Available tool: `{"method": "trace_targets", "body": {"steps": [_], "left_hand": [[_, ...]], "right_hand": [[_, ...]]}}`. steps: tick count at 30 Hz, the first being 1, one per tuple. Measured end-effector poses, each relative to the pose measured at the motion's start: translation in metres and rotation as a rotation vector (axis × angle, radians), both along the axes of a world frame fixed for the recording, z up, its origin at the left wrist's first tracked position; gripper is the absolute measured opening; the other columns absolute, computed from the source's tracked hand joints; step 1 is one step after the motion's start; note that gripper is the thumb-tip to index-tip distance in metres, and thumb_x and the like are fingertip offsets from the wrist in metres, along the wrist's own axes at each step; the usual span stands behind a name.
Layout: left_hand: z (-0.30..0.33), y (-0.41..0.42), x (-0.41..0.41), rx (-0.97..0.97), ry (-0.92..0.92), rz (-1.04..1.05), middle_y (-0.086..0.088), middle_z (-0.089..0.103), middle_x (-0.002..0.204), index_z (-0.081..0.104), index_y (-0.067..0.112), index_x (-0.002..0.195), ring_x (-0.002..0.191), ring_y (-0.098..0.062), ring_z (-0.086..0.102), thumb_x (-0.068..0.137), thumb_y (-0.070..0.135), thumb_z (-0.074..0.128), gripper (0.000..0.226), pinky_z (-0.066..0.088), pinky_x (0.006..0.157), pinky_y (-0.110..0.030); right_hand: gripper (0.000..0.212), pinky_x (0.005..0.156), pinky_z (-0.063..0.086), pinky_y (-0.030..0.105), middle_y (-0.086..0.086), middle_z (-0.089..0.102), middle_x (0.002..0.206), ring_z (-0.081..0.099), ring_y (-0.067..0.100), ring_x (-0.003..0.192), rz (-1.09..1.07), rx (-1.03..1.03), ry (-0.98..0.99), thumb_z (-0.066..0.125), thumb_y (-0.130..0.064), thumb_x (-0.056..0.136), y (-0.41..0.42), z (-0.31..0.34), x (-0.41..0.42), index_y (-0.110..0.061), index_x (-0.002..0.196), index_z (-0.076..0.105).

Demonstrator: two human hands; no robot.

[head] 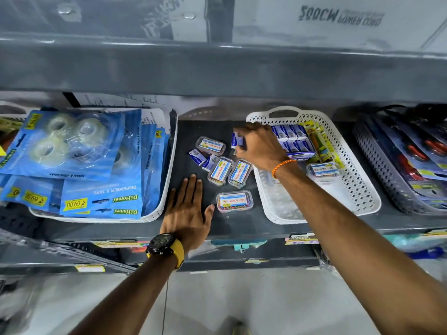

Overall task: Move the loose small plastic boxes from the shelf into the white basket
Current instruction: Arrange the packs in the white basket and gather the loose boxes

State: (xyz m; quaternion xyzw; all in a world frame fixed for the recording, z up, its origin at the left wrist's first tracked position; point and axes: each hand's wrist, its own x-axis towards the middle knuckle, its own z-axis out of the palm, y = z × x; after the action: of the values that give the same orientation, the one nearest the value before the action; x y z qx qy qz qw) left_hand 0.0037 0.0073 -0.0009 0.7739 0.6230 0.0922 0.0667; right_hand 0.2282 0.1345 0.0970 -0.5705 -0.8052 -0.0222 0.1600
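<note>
Several clear small plastic boxes with labelled lids lie loose on the dark shelf [193,223]: one at the back [211,145], two side by side [220,170] [240,174], and one nearest me [234,201]. Small blue-and-white boxes [202,160] lie among them. The white basket [362,197] stands to the right and holds one clear box [323,170] plus rows of blue boxes. My right hand [258,146] hovers by the basket's left rim, fingers shut on a small blue-and-white box [238,139]. My left hand [187,211] rests flat on the shelf, fingers spread.
A white tray [167,180] piled with blue tape packs sits to the left. A dark basket [377,163] of carded goods stands at the right. A grey shelf [217,66] overhangs close above. Price tags line the front edge.
</note>
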Motion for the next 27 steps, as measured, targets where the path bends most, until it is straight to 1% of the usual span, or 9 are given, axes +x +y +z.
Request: {"method": "trace_targets", "body": {"steps": [3, 7, 10, 13, 16, 18, 20, 24, 27], "left_hand": [[0.001, -0.001, 0.000, 0.009, -0.004, 0.001, -0.005, 0.010, 0.168, 0.017, 0.012, 0.157, 0.154, -0.023, 0.009, 0.094, 0.055, 0.022, 0.077, 0.014, 0.123, -0.049], [0.000, -0.001, 0.000, 0.018, -0.002, 0.001, -0.006, 0.011, 0.167, 0.018, 0.011, 0.157, 0.153, -0.023, 0.011, 0.094, 0.054, 0.024, 0.076, 0.015, 0.123, -0.050], [0.000, 0.000, 0.000, 0.018, 0.006, 0.003, -0.006, 0.011, 0.167, 0.018, 0.011, 0.157, 0.153, -0.023, 0.011, 0.094, 0.055, 0.023, 0.076, 0.015, 0.123, -0.050], [0.000, 0.000, 0.000, 0.016, 0.020, 0.004, -0.005, 0.009, 0.168, 0.015, 0.012, 0.157, 0.154, -0.023, 0.009, 0.094, 0.055, 0.021, 0.076, 0.013, 0.123, -0.049], [0.000, 0.000, 0.000, 0.020, 0.015, 0.004, -0.005, 0.010, 0.168, 0.016, 0.012, 0.157, 0.154, -0.023, 0.009, 0.095, 0.055, 0.022, 0.076, 0.012, 0.124, -0.048], [0.000, 0.000, 0.001, 0.023, 0.010, 0.008, -0.006, 0.012, 0.167, 0.019, 0.012, 0.157, 0.153, -0.024, 0.011, 0.094, 0.055, 0.024, 0.076, 0.013, 0.123, -0.049], [0.000, -0.001, 0.001, 0.027, 0.002, 0.009, -0.007, 0.014, 0.167, 0.021, 0.011, 0.156, 0.153, -0.025, 0.013, 0.094, 0.054, 0.025, 0.075, 0.015, 0.123, -0.050], [0.001, -0.001, 0.001, 0.024, -0.002, 0.004, -0.007, 0.013, 0.167, 0.020, 0.011, 0.156, 0.153, -0.024, 0.012, 0.094, 0.054, 0.024, 0.076, 0.015, 0.123, -0.050], [0.002, -0.001, 0.001, 0.018, 0.003, 0.000, -0.006, 0.010, 0.167, 0.017, 0.012, 0.157, 0.154, -0.023, 0.009, 0.094, 0.055, 0.021, 0.077, 0.013, 0.123, -0.049]], "right_hand": [[0.036, 0.079, 0.055, 0.033, 0.011, 0.067, 0.104, 0.066, 0.028, 0.087, -0.057, 0.049, 0.165, 0.064, -0.017, 0.077, -0.014, 0.009, 0.039, -0.012, 0.113, 0.065], [0.035, 0.074, 0.050, 0.026, 0.010, 0.070, 0.098, 0.067, 0.027, 0.081, -0.191, 0.002, 0.138, 0.068, -0.019, 0.071, -0.025, 0.013, 0.091, -0.015, 0.106, 0.064], [0.040, 0.086, 0.053, 0.027, 0.012, 0.072, 0.107, 0.069, 0.028, 0.090, -0.216, -0.083, 0.089, 0.072, -0.014, 0.073, -0.028, 0.010, 0.096, -0.011, 0.112, 0.067], [0.049, 0.102, 0.049, 0.039, 0.010, 0.064, 0.130, 0.063, 0.028, 0.114, -0.233, -0.156, 0.050, 0.073, -0.017, 0.077, -0.025, 0.007, 0.092, -0.012, 0.125, 0.064], [0.041, 0.109, 0.043, 0.037, 0.006, 0.058, 0.139, 0.054, 0.023, 0.126, -0.217, -0.254, 0.048, 0.072, -0.018, 0.081, -0.017, 0.008, 0.095, -0.012, 0.121, 0.067], [0.041, 0.108, 0.042, 0.034, 0.006, 0.053, 0.140, 0.051, 0.022, 0.128, -0.196, -0.297, 0.052, 0.069, -0.018, 0.083, -0.015, 0.010, 0.097, -0.014, 0.124, 0.066], [0.040, 0.102, 0.043, 0.028, 0.007, 0.052, 0.135, 0.051, 0.022, 0.124, -0.176, -0.302, 0.031, 0.064, -0.018, 0.087, -0.015, 0.011, 0.097, -0.019, 0.127, 0.064], [0.031, 0.083, 0.040, 0.023, 0.004, 0.055, 0.122, 0.053, 0.013, 0.098, -0.171, -0.330, 0.071, 0.062, -0.017, 0.090, -0.014, 0.006, 0.096, -0.019, 0.121, 0.067], [0.022, 0.085, 0.052, 0.029, 0.006, 0.066, 0.118, 0.067, 0.018, 0.093, -0.191, -0.302, 0.204, 0.065, -0.015, 0.091, -0.014, 0.003, 0.095, -0.014, 0.111, 0.072]]}}
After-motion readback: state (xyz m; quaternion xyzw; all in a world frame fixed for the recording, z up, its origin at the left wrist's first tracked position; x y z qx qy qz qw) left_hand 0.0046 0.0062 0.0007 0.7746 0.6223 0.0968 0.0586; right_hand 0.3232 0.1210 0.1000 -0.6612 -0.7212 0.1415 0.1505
